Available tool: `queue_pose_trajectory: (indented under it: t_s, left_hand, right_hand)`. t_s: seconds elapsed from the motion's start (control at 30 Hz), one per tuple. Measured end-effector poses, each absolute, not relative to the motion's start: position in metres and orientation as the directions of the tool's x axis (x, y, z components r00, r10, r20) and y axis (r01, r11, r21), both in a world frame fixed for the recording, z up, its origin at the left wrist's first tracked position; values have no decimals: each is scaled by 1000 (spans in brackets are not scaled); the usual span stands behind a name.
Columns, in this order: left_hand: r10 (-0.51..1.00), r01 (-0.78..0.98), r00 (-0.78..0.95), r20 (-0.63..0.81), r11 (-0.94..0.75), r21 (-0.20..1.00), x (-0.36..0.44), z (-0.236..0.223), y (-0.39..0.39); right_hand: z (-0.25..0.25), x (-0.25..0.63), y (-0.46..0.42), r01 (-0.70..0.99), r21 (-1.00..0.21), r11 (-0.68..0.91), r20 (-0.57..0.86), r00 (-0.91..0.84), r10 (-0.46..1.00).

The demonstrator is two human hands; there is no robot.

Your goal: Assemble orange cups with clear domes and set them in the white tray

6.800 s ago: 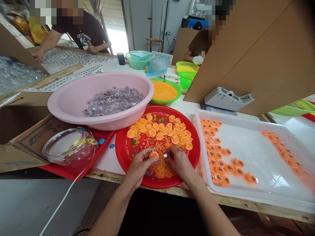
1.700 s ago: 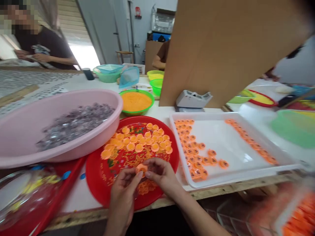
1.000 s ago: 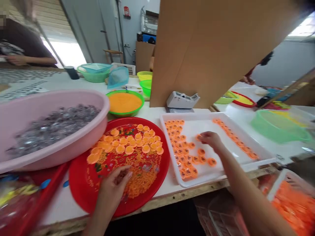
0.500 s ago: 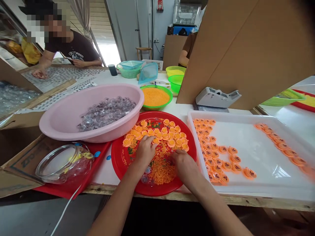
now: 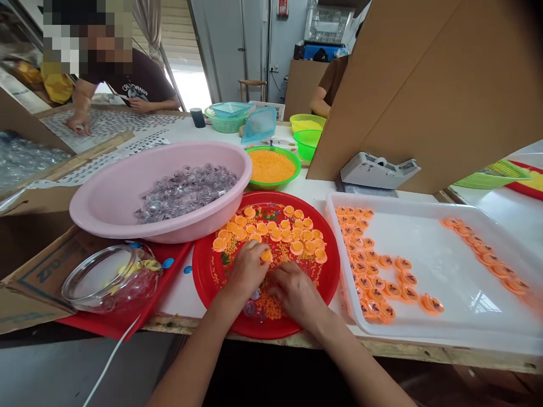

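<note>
My left hand is closed on a small orange toy cup, pinched between thumb and fingers above the red round tray. Close beside it, my right hand has its fingers curled down over a pile of tiny orange beads. Its fingertips are partly hidden, and what they hold cannot be made out. Several orange cups with saucers lie across the far half of the tray. A few clear domes sit among the beads near my left wrist.
On the right, a white tray bears rows of orange pieces with dark prints. At left stand a pink basin of clear domes and a glass bowl. Behind are a green bowl, a tape dispenser and a person.
My right hand has moved left and inward over the beads, closer to my left hand. My left hand has come slightly nearer with the orange cup, drawing it away from the other cups.
</note>
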State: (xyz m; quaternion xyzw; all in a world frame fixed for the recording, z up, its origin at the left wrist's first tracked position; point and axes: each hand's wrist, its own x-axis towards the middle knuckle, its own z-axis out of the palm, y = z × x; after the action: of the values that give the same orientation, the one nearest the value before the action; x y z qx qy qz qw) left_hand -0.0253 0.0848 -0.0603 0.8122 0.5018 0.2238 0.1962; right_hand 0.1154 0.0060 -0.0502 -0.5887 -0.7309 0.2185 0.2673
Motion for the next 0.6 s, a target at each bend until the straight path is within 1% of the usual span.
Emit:
queue_pose_trajectory:
  t_s: [0.03,0.1,0.13,0.17,0.27,0.33,0.43,0.6]
  left_hand:
    - [901,710,402,167,-421,564,-31,-61,79]
    - [896,658,412,164,-417,627,-38,-62,67]
    - [895,626,414,166,-412,662,-39,-62,60]
    - [896,593,409,173,-405,696,-40,-62,54]
    - [908,539,365,204,-385,749,-38,-61,40]
    - [919,537,342,199,-365,761,-37,-61,36]
    - [933,562,320,163,-325,760,-36,-61,33]
    - [943,586,304,136,-298,754,-36,-59,31]
  right_hand:
    - [-51,111,7,701,-690,181,147,-109,983]
    - [-53,107,11,607,-790,84,145,53,988]
    - [-54,107,13,562,-826,48,131,108,985]
    - [-56,108,15,520,-853,30,110,123,986]
    - [-64,116,19,407,-913,8,32,53,998]
    - [-69,123,19,364,-931,-29,2,82,997]
    - [-69,127,16,371,-926,-77,-10,179,984]
    - [-61,117,12,379,-924,-50,-30,59,998]
